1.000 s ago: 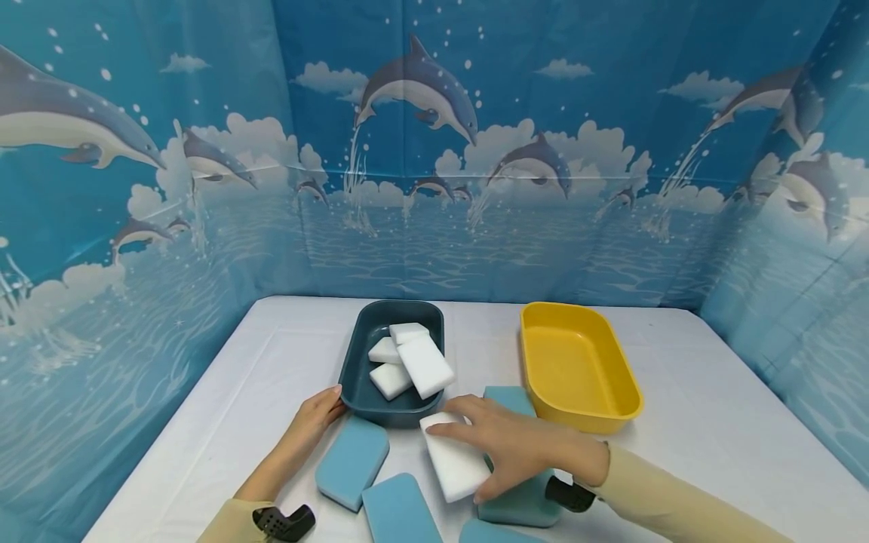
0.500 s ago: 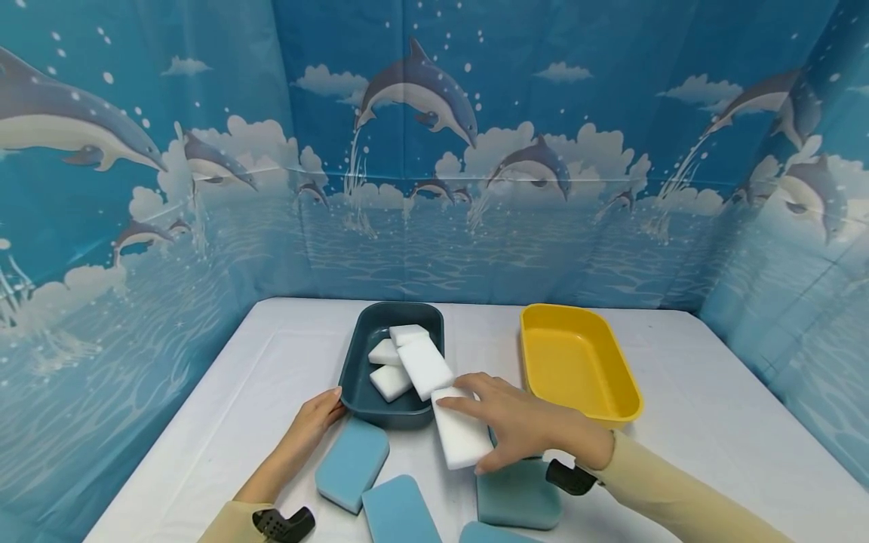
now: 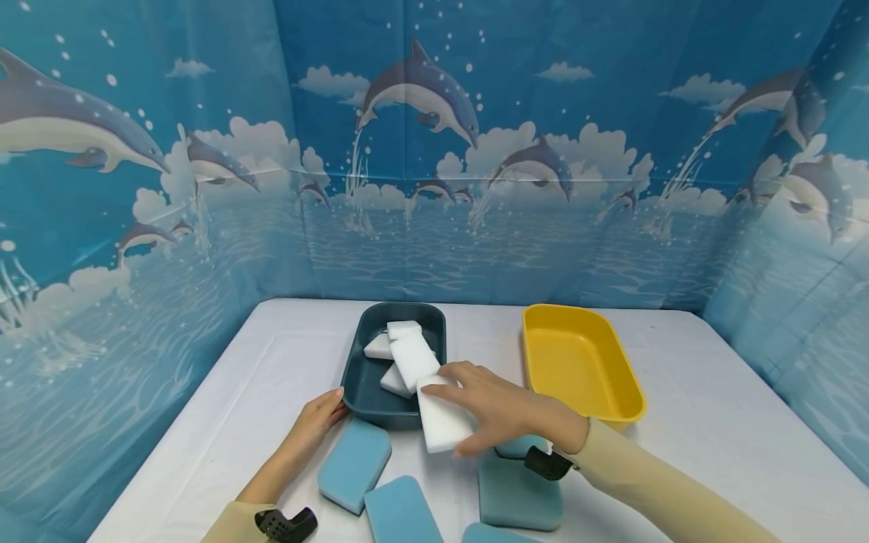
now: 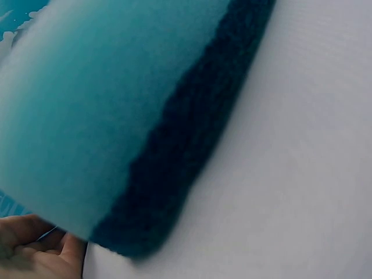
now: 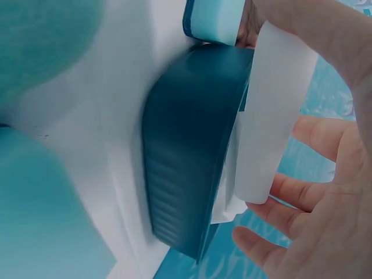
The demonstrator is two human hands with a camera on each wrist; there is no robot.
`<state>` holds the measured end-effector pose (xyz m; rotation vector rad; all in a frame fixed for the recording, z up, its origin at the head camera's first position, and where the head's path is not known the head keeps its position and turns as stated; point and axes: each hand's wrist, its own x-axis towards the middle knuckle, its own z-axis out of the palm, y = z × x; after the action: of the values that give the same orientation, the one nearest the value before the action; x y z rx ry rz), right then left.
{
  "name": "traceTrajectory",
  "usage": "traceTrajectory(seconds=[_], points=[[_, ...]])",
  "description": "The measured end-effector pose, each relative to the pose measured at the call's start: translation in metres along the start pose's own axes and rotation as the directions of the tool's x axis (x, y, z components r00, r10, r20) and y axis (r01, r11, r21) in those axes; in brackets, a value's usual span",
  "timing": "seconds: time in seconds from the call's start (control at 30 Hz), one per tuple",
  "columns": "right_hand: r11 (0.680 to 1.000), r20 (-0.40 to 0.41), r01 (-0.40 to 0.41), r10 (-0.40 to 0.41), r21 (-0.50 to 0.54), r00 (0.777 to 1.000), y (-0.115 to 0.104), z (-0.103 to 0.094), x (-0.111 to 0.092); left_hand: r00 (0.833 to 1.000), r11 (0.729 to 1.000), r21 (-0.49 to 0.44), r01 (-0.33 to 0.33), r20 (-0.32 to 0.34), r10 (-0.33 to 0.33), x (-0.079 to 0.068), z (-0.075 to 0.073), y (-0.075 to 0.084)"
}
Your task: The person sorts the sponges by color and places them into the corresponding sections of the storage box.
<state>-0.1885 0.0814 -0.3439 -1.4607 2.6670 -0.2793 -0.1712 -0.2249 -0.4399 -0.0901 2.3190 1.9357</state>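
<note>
My right hand (image 3: pixel 498 407) grips a white sponge (image 3: pixel 441 426) between thumb and fingers. The sponge's far end overlaps the front right rim of a dark blue bin (image 3: pixel 382 415). In the right wrist view, this white sponge (image 5: pixel 273 110) stands tilted beside the wall of the bin (image 5: pixel 186 139). Several white sponges (image 3: pixel 410 358) lie piled inside the bin. At the bin's front left corner, my left hand (image 3: pixel 317 416) rests its fingers against the wall. A blue sponge (image 4: pixel 104 116) fills much of the left wrist view, partly hiding the left hand (image 4: pixel 40 250).
A yellow bin (image 3: pixel 577 362) stands at the right with nothing in it. Several blue sponges, such as this one (image 3: pixel 354 466) and a greener one (image 3: pixel 519 494), lie on the white table (image 3: pixel 224 437) at the front. A dolphin-printed curtain (image 3: pixel 407 241) surrounds the table.
My right hand has carried the white sponge away from me, up to the dark bin, then slightly left. Sponges inside the bin have shifted a little left. The left hand stays at the corner.
</note>
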Motion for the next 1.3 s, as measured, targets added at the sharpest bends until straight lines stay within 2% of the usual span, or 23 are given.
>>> traceTrajectory(seconds=[0.27,0.53,0.93,1.3], points=[[1.000,-0.007,-0.010,0.010,0.007,1.000,-0.001,-0.004,0.014,1.000,1.000,-0.026,-0.011,-0.003,0.010,0.001,0.000,-0.001],[1.000,-0.022,-0.026,0.026,0.017,0.999,0.001,-0.001,0.023,1.000,1.000,-0.001,-0.002,-0.010,0.002,0.002,0.000,-0.002],[0.998,-0.138,0.030,-0.037,-0.056,0.990,-0.003,0.008,0.041,1.000,1.000,-0.021,-0.015,-0.008,0.015,0.002,-0.001,-0.004],[0.989,-0.180,0.078,-0.101,-0.128,0.978,-0.005,0.012,0.051,1.000,1.000,-0.025,-0.013,-0.003,0.013,0.002,-0.001,-0.002]])
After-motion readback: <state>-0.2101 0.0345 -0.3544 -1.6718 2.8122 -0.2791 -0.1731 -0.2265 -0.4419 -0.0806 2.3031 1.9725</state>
